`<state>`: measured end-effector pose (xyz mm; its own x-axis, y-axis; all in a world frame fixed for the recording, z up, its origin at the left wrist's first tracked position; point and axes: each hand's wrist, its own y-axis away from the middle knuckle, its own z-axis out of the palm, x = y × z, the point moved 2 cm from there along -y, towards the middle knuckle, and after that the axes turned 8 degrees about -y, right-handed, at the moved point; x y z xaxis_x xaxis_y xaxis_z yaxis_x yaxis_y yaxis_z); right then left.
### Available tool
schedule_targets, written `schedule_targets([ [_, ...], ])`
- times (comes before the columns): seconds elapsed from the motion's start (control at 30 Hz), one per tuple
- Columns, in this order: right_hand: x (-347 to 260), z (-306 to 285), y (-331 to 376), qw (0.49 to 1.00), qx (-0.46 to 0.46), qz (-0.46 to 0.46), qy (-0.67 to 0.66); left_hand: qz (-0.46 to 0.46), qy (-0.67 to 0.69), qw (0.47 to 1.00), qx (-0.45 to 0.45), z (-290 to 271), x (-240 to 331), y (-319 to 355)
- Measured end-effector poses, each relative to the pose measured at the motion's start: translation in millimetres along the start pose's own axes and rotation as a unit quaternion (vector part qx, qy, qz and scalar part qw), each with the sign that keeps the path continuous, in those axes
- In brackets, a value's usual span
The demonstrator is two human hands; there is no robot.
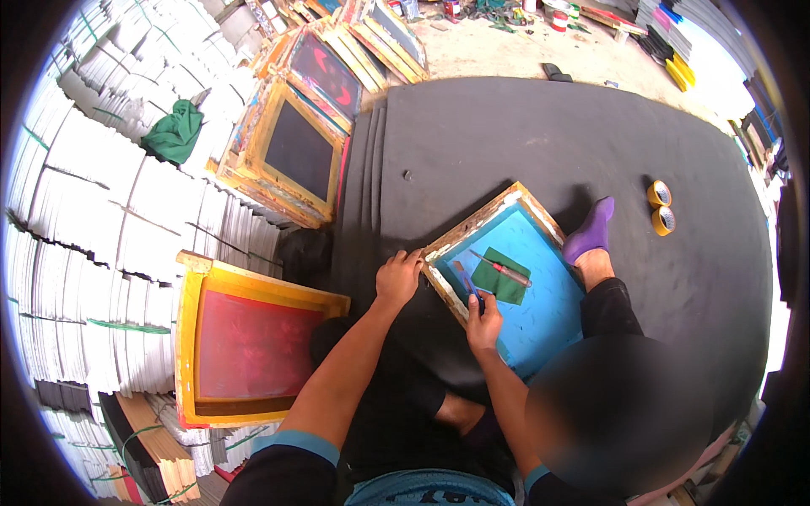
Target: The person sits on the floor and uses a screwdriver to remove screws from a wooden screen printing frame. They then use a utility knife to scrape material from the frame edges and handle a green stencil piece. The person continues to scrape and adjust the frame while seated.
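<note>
A wooden-framed printing screen [472, 228] with blue mesh rests tilted on the dark padded surface in front of me. My left hand [399, 277] is closed at its left corner, fingers against the wood. My right hand [483, 320] grips a slim blue-handled tool [466, 278] with a brownish end, held over the left side of the frame; its exact kind is unclear. On the blue mesh lies a green cloth piece [498, 288], and across it a screwdriver [510, 273] with a reddish clear handle. Small dark flecks dot the mesh.
A purple-socked foot [591, 232] stands against the screen's right side. Two yellow tape rolls [661, 207] sit farther right. At left are a yellow-framed red screen [253, 346], more leaning screens [299, 152] and white sheet stacks [93, 194]. A blurred dark round shape [624, 413] covers the lower right.
</note>
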<state>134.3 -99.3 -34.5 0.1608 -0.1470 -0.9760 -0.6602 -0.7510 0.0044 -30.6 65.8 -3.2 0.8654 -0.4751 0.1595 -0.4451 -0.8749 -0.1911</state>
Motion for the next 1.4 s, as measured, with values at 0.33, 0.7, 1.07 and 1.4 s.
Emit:
schedule_targets([
  [0.33, -2, 0, 0, 1.000, -0.007, -0.008, -0.016, 0.051, -0.022, 0.997, 0.060, 14, 0, -5],
  [0.7, -5, -1, -1, 1.000, 0.005, 0.002, 0.001, -0.033, 0.085, 0.992, 0.082, 19, 7, 9],
  [1.07, 2, 1, -1, 1.000, 0.017, -0.020, 0.008, 0.001, 0.076, 0.994, 0.077, 27, 7, 3],
  [1.4, 2, 4, -1, 1.000, 0.009, -0.020, -0.009, -0.011, 0.298, 0.952, 0.076, 17, 87, 71],
])
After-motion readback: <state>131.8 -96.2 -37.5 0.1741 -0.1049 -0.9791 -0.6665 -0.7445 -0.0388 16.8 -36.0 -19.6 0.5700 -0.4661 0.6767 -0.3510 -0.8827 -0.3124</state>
